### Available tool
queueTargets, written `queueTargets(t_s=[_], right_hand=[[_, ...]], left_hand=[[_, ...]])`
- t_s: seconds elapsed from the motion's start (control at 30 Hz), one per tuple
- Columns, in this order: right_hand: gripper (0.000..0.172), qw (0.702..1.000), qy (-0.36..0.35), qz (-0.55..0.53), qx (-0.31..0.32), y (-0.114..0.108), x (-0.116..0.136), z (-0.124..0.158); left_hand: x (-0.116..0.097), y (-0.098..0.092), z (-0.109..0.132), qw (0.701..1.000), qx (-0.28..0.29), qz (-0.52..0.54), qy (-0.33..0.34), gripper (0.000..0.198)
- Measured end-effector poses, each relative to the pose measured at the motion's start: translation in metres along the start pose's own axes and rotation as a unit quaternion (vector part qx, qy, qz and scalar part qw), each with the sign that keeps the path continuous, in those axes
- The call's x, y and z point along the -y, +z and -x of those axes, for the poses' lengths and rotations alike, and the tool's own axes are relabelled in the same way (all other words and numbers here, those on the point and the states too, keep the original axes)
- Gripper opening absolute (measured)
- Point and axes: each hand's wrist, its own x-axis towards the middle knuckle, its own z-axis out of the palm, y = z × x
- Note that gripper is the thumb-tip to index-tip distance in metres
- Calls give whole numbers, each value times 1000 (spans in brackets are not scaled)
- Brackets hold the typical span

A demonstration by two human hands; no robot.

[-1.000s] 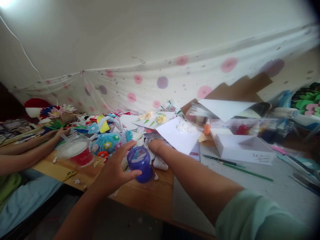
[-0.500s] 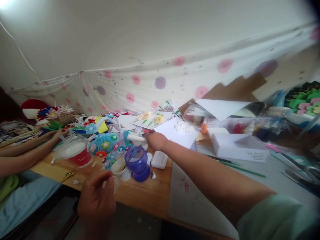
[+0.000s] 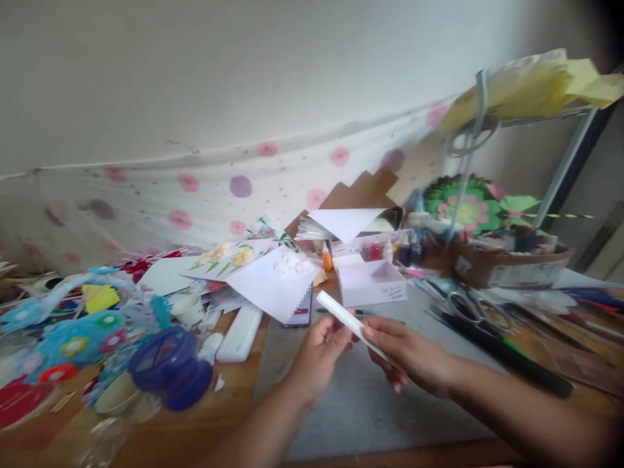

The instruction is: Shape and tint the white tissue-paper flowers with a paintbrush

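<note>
Between my two hands is a slim white roll that looks like rolled paper (image 3: 336,309), tilted with its upper end toward the upper left. My left hand (image 3: 324,344) grips it from the left, thumb and fingers closed around its middle. Farther down the roll, my right hand (image 3: 404,348) pinches it between thumb and fingers. Both hands hover over the grey cutting mat (image 3: 341,416). Just beyond them lie a dark phone (image 3: 298,320), partly under a sheet of white paper (image 3: 258,286), and a small white open box (image 3: 375,283).
On the left stand a blue goblet-shaped container (image 3: 170,370) and a light-blue fuzzy flower basket (image 3: 82,338). A white case (image 3: 240,335) lies beside the mat. Scissors (image 3: 463,309), an orange bottle (image 3: 326,259) and a cardboard box (image 3: 511,263) are to the right and back.
My right hand has drawn back from the far left with the white roll, and my left hand has come up to grip it too. The view has turned right; the other person's arms have left it.
</note>
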Motion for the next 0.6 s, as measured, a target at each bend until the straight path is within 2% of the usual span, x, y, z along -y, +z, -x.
queueTargets(t_s=[0.07, 0.13, 0.2, 0.27, 0.37, 0.47, 0.6], right_hand=[[43, 1000, 11, 6, -10, -18, -9, 25], [44, 999, -8, 42, -22, -33, -15, 41], [42, 992, -43, 107, -55, -48, -18, 49], [36, 976, -45, 184, -110, -60, -22, 51], [27, 955, 0, 248, -165, -74, -30, 52], [22, 953, 19, 255, -162, -80, -36, 53], [24, 955, 26, 259, -141, -77, -36, 54]], left_hand=[[14, 25, -17, 998, 39, 36, -29, 32], [27, 45, -31, 997, 51, 41, -42, 29], [39, 60, -41, 996, 50, 46, -49, 27], [49, 69, -49, 996, 43, 53, -53, 25], [61, 72, -54, 995, 39, 69, -65, 24], [67, 68, -53, 995, 50, 58, -68, 23], [66, 59, -50, 996, 60, 26, -61, 20]])
